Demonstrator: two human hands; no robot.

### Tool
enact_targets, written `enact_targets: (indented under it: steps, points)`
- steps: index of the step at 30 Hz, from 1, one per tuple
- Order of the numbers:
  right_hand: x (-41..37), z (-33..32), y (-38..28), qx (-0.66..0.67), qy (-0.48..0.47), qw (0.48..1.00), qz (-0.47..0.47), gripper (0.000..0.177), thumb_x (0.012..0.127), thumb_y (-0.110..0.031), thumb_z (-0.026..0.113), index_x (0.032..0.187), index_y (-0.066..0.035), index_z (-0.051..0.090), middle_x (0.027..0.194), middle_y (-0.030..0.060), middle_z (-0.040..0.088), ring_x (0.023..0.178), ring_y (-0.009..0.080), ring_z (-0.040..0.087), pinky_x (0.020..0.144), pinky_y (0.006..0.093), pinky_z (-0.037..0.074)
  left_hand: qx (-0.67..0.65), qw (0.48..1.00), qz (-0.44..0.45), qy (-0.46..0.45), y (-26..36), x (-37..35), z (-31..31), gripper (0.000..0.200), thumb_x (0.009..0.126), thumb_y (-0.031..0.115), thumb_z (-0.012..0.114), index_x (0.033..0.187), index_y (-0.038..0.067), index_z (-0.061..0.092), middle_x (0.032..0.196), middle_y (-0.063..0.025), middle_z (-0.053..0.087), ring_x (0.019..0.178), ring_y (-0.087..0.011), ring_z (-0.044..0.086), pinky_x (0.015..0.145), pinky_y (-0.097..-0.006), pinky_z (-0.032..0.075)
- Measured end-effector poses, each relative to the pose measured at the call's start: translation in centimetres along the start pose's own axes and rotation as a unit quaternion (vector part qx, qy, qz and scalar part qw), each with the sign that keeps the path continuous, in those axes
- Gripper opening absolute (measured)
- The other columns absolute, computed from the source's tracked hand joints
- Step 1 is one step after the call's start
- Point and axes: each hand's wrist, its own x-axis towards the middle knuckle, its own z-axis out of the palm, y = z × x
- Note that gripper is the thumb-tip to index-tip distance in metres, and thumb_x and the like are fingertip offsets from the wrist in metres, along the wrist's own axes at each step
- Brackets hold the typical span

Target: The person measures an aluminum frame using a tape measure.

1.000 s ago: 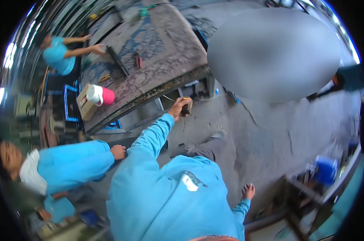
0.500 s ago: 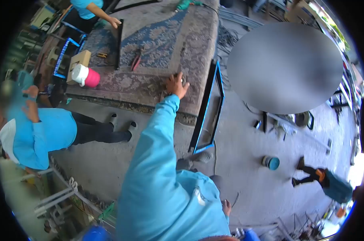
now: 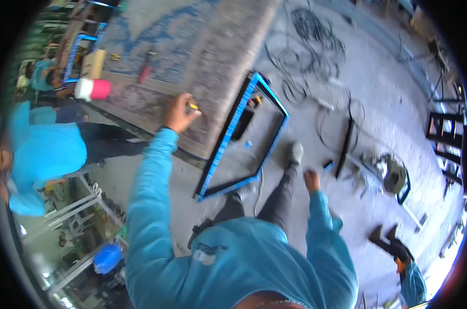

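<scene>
My left hand (image 3: 181,113) is over the front part of the carpet-covered table (image 3: 135,100), its fingers closed on a small yellow and dark object (image 3: 193,105). Low on my right side, my right hand (image 3: 311,180) hangs over the floor with its fingers curled; whether it holds anything is too small to tell. Between the two hands a black frame with blue edging (image 3: 228,131) leans against the table's edge. Red-handled pliers (image 3: 145,72) lie on the carpet, and a pink and white jug (image 3: 93,89) stands at the table's left corner.
A person in a blue shirt (image 3: 53,147) stands at the left, another (image 3: 412,280) at the lower right. Loose cables (image 3: 310,36) spread over the floor behind the frame. A dark bar (image 3: 345,148) and metal parts (image 3: 393,175) lie to the right.
The view has turned. My left hand has shifted along the carpet, and a yellow object now shows in it. My right hand has come forward. The large grey disc is no longer in view.
</scene>
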Motion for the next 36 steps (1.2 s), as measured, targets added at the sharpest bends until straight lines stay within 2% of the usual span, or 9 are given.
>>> enact_targets:
  steps: [4, 5, 8, 16, 21, 25, 30, 34, 36]
  points:
    - [11.5, -2.3, -5.8, 0.229, -0.031, 0.958, 0.169, 0.039, 0.089, -0.032, 0.061, 0.109, 0.001, 0.063, 0.091, 0.0177, 0.07, 0.087, 0.0283, 0.067, 0.078, 0.0386, 0.051, 0.101, 0.994, -0.036, -0.029, 4.3, 6.6, 1.3, 0.061, 0.076, 0.031, 0.08, 0.125, 0.009, 0.053, 0.12, -0.0164, 0.054, 0.108, -0.0363, 0.053, 0.092, -0.0456, 0.044]
    - [13.2, -2.7, -6.7, 0.105, -0.018, 0.99, 0.097, 0.039, 0.09, -0.03, 0.061, 0.113, 0.001, 0.062, 0.095, 0.018, 0.07, 0.093, 0.0289, 0.068, 0.083, 0.037, 0.051, 0.101, 0.993, -0.056, -0.018, 5.1, 9.4, 2.0, 0.06, 0.077, 0.033, 0.079, 0.126, 0.009, 0.053, 0.12, -0.0166, 0.054, 0.108, -0.0362, 0.053, 0.091, -0.0455, 0.045]
    - [17.3, -0.4, -6.4, 0.12, -0.079, 0.988, 0.062, 0.038, 0.09, -0.029, 0.061, 0.114, 0.001, 0.062, 0.097, 0.0188, 0.07, 0.096, 0.0299, 0.067, 0.085, 0.0369, 0.051, 0.091, 0.99, -0.097, 0.042, 5.9, 16.3, 4.2, 0.055, 0.081, 0.032, 0.077, 0.125, 0.008, 0.054, 0.119, -0.0162, 0.056, 0.108, -0.0328, 0.055, 0.091, -0.0429, 0.044]
    - [34.0, 6.0, -4.1, 0.154, 0.053, 0.978, 0.133, 0.033, 0.091, -0.029, 0.062, 0.106, -0.001, 0.066, 0.096, 0.0179, 0.07, 0.094, 0.0305, 0.068, 0.084, 0.0373, 0.051, 0.092, 0.982, -0.105, 0.126, 2.3, 19.3, 9.6, 0.05, 0.084, 0.02, 0.076, 0.125, 0.002, 0.054, 0.121, -0.0133, 0.056, 0.108, -0.0253, 0.055, 0.095, -0.0368, 0.044]
    - [49.0, 14.6, -6.5, 0.032, -0.13, 0.991, 0.007, 0.033, 0.09, -0.032, 0.058, 0.113, -0.011, 0.066, 0.111, 0.017, 0.067, 0.104, 0.0342, 0.064, 0.089, 0.0428, 0.05, 0.154, 0.977, -0.101, 0.104, 0.9, 18.9, 9.4, 0.058, 0.083, 0.021, 0.074, 0.13, -0.001, 0.048, 0.128, -0.0173, 0.052, 0.117, -0.0292, 0.051, 0.101, -0.0391, 0.041]
    - [55.2, 22.9, -9.3, -0.162, -0.361, 0.918, -0.022, 0.049, 0.088, -0.04, 0.059, 0.129, -0.013, 0.056, 0.124, 0.0167, 0.062, 0.116, 0.0373, 0.058, 0.096, 0.0466, 0.048, 0.093, 0.975, -0.173, 0.109, 1.0, 18.6, 9.5, 0.064, 0.085, 0.025, 0.07, 0.135, -0.002, 0.041, 0.131, -0.0169, 0.047, 0.12, -0.0294, 0.049, 0.103, -0.0411, 0.039]
    - [57.7, 30.3, -9.9, -0.239, -0.464, 0.853, -0.025, 0.067, 0.087, -0.037, 0.062, 0.141, -0.008, 0.035, 0.119, 0.0211, 0.063, 0.111, 0.0393, 0.061, 0.094, 0.0482, 0.048, 0.19, 0.966, -0.155, 0.076, 0.5, 18.2, 8.6, 0.064, 0.091, 0.036, 0.062, 0.138, -0.001, 0.039, 0.137, -0.0173, 0.044, 0.125, -0.0301, 0.045, 0.11, -0.0435, 0.032]
    - [58.5, 34.0, -9.1, -0.271, -0.45, 0.85, 0.029, 0.067, 0.085, -0.031, 0.062, 0.139, -0.003, 0.034, 0.116, 0.0212, 0.065, 0.111, 0.0387, 0.061, 0.092, 0.0488, 0.048, 0.182, 0.922, -0.29, 0.182, -1.0, 14.8, 7.3, 0.076, 0.092, 0.057, 0.045, 0.142, 0.001, 0.032, 0.142, -0.0203, 0.039, 0.126, -0.0318, 0.045, 0.108, -0.0452, 0.037]
    - [59.2, 34.1, -9.5, -0.24, -0.434, 0.869, -0.008, 0.049, 0.085, -0.021, 0.059, 0.129, -0.002, 0.048, 0.116, 0.0181, 0.066, 0.109, 0.036, 0.064, 0.089, 0.0473, 0.051, 0.176, 0.919, -0.298, 0.188, -1.0, 14.7, 7.8, 0.076, 0.092, 0.057, 0.046, 0.141, 0.001, 0.032, 0.141, -0.0204, 0.039, 0.126, -0.0319, 0.045, 0.107, -0.0452, 0.037]
